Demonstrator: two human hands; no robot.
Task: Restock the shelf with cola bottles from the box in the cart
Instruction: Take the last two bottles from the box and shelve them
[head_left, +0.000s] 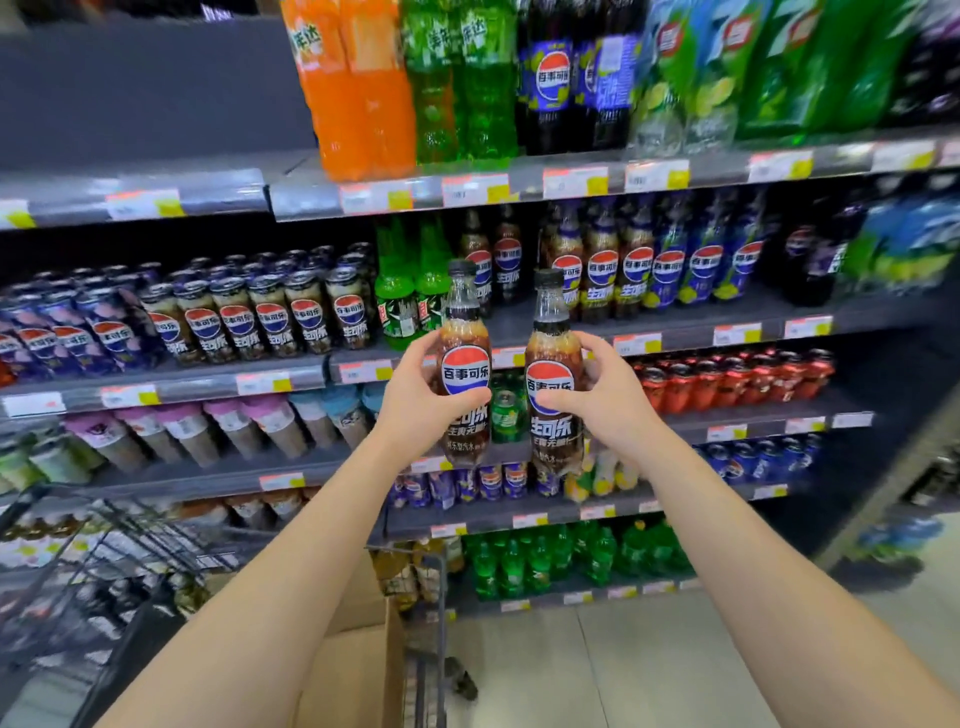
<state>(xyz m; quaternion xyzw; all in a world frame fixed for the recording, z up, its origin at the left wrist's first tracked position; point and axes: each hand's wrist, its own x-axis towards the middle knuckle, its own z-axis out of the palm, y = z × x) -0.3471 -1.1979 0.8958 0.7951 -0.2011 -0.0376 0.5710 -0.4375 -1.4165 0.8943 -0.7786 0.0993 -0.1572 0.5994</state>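
I hold two dark cola bottles upright in front of the shelves, each with a black cap and a red, white and blue round logo. My left hand (415, 395) grips the left cola bottle (464, 358) around its middle. My right hand (597, 395) grips the right cola bottle (551, 364) the same way. Behind them, the second shelf (691, 325) carries matching cola bottles (602, 270), with a bare stretch of shelf just behind my bottles. The cardboard box (358, 670) sits low in the wire cart (434, 597), under my left forearm.
Cola cans (270, 312) and green bottles (410, 296) fill the second shelf to the left. Large orange, green and dark bottles stand on the top shelf (519, 182). Lower shelves hold red cans (737, 374), cups and green bottles. Pale floor tiles (597, 675) lie at the lower right.
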